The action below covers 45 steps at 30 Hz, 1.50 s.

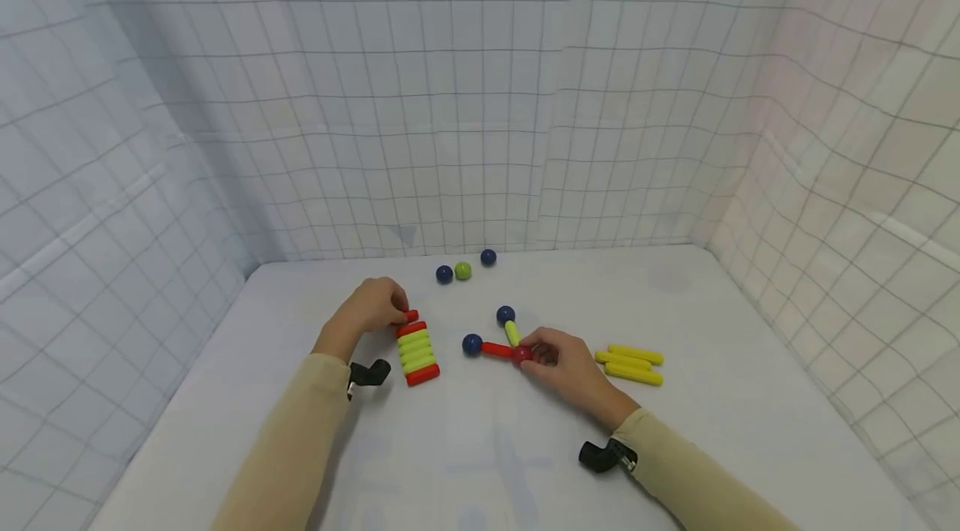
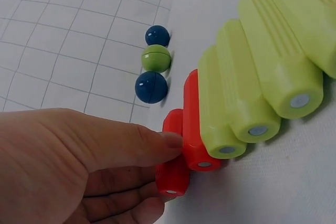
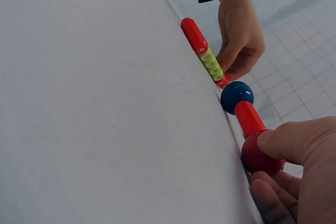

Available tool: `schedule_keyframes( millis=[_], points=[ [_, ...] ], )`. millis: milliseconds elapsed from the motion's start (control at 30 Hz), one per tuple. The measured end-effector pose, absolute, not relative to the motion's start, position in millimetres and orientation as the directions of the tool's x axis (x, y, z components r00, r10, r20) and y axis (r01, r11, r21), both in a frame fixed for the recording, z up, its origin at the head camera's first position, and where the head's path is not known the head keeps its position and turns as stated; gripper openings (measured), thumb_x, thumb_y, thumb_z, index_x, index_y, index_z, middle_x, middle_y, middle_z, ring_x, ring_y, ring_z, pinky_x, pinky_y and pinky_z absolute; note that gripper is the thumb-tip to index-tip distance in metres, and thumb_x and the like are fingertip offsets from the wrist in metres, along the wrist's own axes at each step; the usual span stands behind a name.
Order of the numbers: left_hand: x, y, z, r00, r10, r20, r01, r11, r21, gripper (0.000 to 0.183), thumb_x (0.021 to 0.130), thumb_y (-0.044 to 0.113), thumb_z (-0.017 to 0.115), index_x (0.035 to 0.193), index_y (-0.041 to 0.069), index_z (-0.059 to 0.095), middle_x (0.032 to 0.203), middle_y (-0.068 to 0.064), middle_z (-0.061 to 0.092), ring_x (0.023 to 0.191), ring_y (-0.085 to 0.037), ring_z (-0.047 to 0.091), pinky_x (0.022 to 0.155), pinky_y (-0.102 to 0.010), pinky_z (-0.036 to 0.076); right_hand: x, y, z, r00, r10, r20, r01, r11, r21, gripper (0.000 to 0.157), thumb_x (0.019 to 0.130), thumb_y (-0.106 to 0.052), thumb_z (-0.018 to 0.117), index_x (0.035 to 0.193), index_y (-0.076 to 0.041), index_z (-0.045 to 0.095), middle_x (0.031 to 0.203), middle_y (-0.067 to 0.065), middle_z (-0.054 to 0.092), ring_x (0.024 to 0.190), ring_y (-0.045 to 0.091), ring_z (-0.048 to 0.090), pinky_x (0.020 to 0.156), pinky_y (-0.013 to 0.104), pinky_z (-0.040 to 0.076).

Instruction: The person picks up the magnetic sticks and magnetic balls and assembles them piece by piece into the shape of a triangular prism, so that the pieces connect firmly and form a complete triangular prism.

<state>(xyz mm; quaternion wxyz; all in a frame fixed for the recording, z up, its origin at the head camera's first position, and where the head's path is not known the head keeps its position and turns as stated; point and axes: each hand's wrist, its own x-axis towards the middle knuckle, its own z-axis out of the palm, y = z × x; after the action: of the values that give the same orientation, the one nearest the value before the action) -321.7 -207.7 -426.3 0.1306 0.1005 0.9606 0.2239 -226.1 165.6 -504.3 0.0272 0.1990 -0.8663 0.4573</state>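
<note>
My left hand (image 1: 367, 306) pinches a short red rod (image 2: 173, 179) between thumb and fingers, at the far end of a row of rods. In that row, several light green rods (image 1: 416, 352) lie side by side, with a red rod (image 1: 423, 374) at the near end and another (image 1: 411, 329) at the far end. Right of them, my right hand (image 1: 566, 364) grips a red ball (image 3: 257, 156). From this ball a red rod (image 1: 497, 349) runs left to a blue ball (image 1: 472, 344), and a light green rod (image 1: 512, 333) runs back to another blue ball (image 1: 506, 314).
Several yellow rods (image 1: 633, 374) lie right of my right hand. Towards the back stand a loose blue ball (image 1: 444, 273), a green ball (image 1: 462, 270) and a second blue one (image 1: 488, 257). Grid-patterned white cloth walls (image 1: 480, 97) rise behind and beside the white table (image 1: 480, 464).
</note>
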Motion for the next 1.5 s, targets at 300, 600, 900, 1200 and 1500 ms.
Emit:
schedule_keyframes(
  millis=[300,600,900,1200,1500],
  points=[
    [-319,-188,-410,-0.951,0.255,-0.174,0.122,0.828,0.547,0.027,0.1,0.015,0.076,0.124,0.002,0.078,0.115,-0.011,0.075,0.103,-0.029,0.066,0.091,-0.047,0.06,-225,168,-503,-0.924,-0.309,0.224,-0.358,0.5,-0.789,0.028,0.096,-0.013,0.085,0.118,-0.027,0.076,0.101,-0.012,0.071,0.088,0.014,0.066,0.081,0.032,0.058],
    [-319,-157,-389,-0.928,0.34,-0.152,0.173,0.756,0.631,0.024,0.101,0.019,0.077,0.121,0.005,0.078,0.109,-0.006,0.076,0.098,-0.026,0.069,0.096,-0.048,0.059,-227,170,-504,-0.929,-0.304,0.213,-0.347,0.509,-0.787,0.029,0.095,-0.014,0.086,0.117,-0.03,0.076,0.101,-0.014,0.071,0.089,0.014,0.066,0.082,0.032,0.059],
    [-320,-121,-384,-0.922,0.35,-0.163,0.159,0.729,0.666,0.021,0.099,0.022,0.08,0.114,0.007,0.082,0.094,-0.003,0.078,0.091,-0.023,0.074,0.091,-0.047,0.058,-226,169,-499,-0.934,-0.301,0.194,-0.33,0.514,-0.792,0.028,0.096,-0.014,0.085,0.118,-0.028,0.077,0.101,-0.012,0.071,0.089,0.014,0.065,0.082,0.031,0.058],
    [-318,-96,-394,-0.904,0.38,-0.196,0.151,0.712,0.686,0.018,0.097,0.016,0.081,0.111,0.004,0.082,0.09,-0.002,0.078,0.085,-0.021,0.075,0.088,-0.041,0.06,-223,168,-501,-0.929,-0.32,0.184,-0.333,0.509,-0.794,0.026,0.098,-0.015,0.083,0.12,-0.027,0.076,0.102,-0.012,0.071,0.091,0.014,0.065,0.084,0.031,0.057],
    [-318,-86,-407,-0.916,0.326,-0.233,0.084,0.725,0.684,0.014,0.095,0.014,0.084,0.106,0.005,0.08,0.094,-0.005,0.073,0.083,-0.021,0.07,0.078,-0.033,0.059,-225,166,-500,-0.92,-0.331,0.209,-0.357,0.494,-0.792,0.028,0.096,-0.015,0.084,0.12,-0.029,0.077,0.101,-0.012,0.071,0.09,0.014,0.066,0.083,0.032,0.058]
  ],
)
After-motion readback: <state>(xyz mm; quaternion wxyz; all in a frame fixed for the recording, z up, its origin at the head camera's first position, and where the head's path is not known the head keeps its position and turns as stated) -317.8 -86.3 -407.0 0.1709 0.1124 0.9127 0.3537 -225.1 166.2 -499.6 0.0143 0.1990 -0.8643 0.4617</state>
